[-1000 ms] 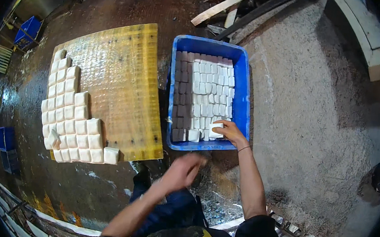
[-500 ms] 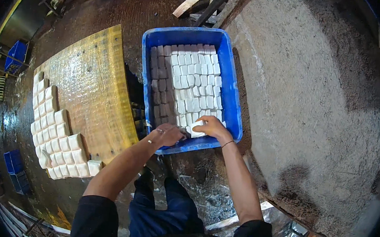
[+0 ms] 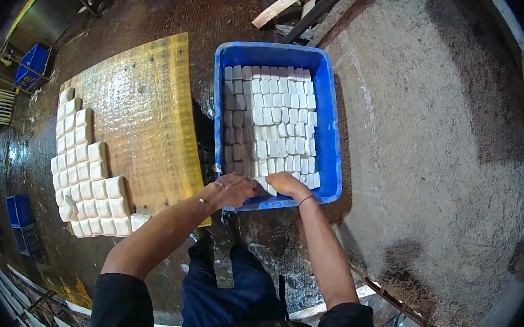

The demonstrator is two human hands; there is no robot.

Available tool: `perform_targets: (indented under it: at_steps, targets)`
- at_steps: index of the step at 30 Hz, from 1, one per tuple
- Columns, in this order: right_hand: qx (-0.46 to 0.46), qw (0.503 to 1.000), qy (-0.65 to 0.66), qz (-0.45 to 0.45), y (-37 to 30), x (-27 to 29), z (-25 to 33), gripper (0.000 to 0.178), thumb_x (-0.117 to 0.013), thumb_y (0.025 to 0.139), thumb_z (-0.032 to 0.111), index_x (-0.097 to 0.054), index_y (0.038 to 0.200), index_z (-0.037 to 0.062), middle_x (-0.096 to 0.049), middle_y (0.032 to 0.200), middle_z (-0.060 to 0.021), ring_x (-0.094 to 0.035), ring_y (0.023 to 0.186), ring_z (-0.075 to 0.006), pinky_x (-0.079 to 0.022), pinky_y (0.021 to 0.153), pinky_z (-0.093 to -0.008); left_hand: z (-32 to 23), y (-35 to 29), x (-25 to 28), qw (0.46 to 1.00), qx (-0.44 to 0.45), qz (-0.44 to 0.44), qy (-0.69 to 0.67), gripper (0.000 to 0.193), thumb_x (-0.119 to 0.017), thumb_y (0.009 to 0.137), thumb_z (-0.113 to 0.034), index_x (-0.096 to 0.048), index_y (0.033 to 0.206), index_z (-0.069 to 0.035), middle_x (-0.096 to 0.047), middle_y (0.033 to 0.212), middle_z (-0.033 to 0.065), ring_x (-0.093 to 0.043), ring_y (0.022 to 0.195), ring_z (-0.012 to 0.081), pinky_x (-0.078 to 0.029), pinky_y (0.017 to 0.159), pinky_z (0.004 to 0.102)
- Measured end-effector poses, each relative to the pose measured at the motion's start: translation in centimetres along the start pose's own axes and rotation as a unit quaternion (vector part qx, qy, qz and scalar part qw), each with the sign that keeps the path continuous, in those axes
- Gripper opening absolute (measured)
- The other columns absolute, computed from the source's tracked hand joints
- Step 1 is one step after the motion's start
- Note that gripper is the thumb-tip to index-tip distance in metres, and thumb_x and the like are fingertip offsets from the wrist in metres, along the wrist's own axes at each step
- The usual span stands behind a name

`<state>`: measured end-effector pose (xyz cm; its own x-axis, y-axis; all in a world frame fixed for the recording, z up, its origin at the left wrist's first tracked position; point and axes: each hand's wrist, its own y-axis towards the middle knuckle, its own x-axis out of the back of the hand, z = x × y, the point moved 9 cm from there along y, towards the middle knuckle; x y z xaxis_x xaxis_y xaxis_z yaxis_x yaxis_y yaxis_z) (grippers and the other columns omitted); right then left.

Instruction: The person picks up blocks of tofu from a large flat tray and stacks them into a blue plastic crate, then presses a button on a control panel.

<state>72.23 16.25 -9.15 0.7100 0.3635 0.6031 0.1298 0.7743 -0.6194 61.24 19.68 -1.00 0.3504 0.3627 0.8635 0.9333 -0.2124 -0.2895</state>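
Note:
A blue plastic tub holds rows of white blocks that look like tofu, standing close together. My right hand reaches into its near end, thumb and fingers closed round a tofu block low in the nearest row. Beside it, my left hand is over the tub's near left corner with its fingers bent downward. Whatever those fingers hold or press on is hidden beneath them. To the left, more tofu blocks lie in joined, stepped rows on a wet yellow board.
A rough grey concrete surface runs along the tub's right side. Wet dark floor surrounds the board. Wooden planks lie beyond the tub. Blue crates stand at the far left.
My right hand has lowered the tofu block into the near end of the tub. The left hand stays by the near left corner. The whole view has shifted slightly.

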Motion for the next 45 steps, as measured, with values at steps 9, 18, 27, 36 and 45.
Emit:
perform_targets:
  at_steps: [9,18,27,36,45]
  targets:
    - [-0.095,0.978,0.176,0.055,-2.5,1.1,-2.1,0.038,-0.053,0.090,0.035,-0.064,0.105,0.0023,-0.067,0.089,-0.0167,-0.063,0.079,-0.0258,-0.051,0.068,-0.0384,-9.3,-8.9,11.9,0.894,0.029,-0.271,-0.355,0.050,-0.054,0.072,0.004,-0.056,0.122,-0.003,-0.057,0.123,0.0177,-0.055,0.114,0.0358,-0.045,0.098,0.0432]
    - [0.141,0.938,0.237,-0.209,-7.5,8.0,24.0,0.034,-0.067,0.083,0.018,-0.061,0.108,-0.0031,-0.065,0.089,-0.0146,-0.065,0.075,-0.0227,-0.053,0.066,-0.0337,-9.9,-27.0,-6.0,0.348,0.391,-0.489,-0.698,0.043,-0.056,0.091,0.000,-0.045,0.132,-0.003,-0.055,0.123,0.0095,-0.059,0.109,0.0205,-0.050,0.087,0.0300]
    - [0.332,0.925,-0.068,-0.171,-9.5,-7.7,40.2,0.045,-0.058,0.088,0.025,-0.053,0.123,-0.0033,-0.050,0.133,-0.0221,-0.039,0.130,-0.0383,-0.027,0.109,-0.0501,-4.7,-32.5,-7.3,-0.022,0.240,-0.659,-0.712,0.043,-0.045,0.100,-0.030,-0.045,0.133,-0.003,-0.050,0.134,0.0095,-0.049,0.122,0.0242,-0.042,0.102,0.0421]
    - [0.306,0.941,0.078,-0.123,-11.1,-8.7,40.9,0.040,-0.066,0.081,0.016,-0.058,0.117,-0.0024,-0.062,0.109,-0.0210,-0.058,0.106,-0.0356,-0.044,0.093,-0.0418,-5.8,-33.0,-5.6,-0.050,0.184,-0.686,-0.703,0.040,-0.041,0.102,-0.022,-0.042,0.137,-0.002,-0.050,0.130,0.0087,-0.048,0.121,0.0188,-0.038,0.104,0.0327]
    - [0.263,0.942,0.197,-0.067,-0.4,-1.3,44.8,0.040,-0.077,0.073,0.016,-0.064,0.107,-0.0008,-0.069,0.099,-0.0152,-0.066,0.093,-0.0204,-0.052,0.082,-0.0324,-3.8,-38.2,-1.5,0.015,0.236,-0.688,-0.687,0.053,-0.048,0.100,-0.028,-0.033,0.142,-0.001,-0.040,0.143,0.0146,-0.044,0.129,0.0289,-0.040,0.104,0.0427]
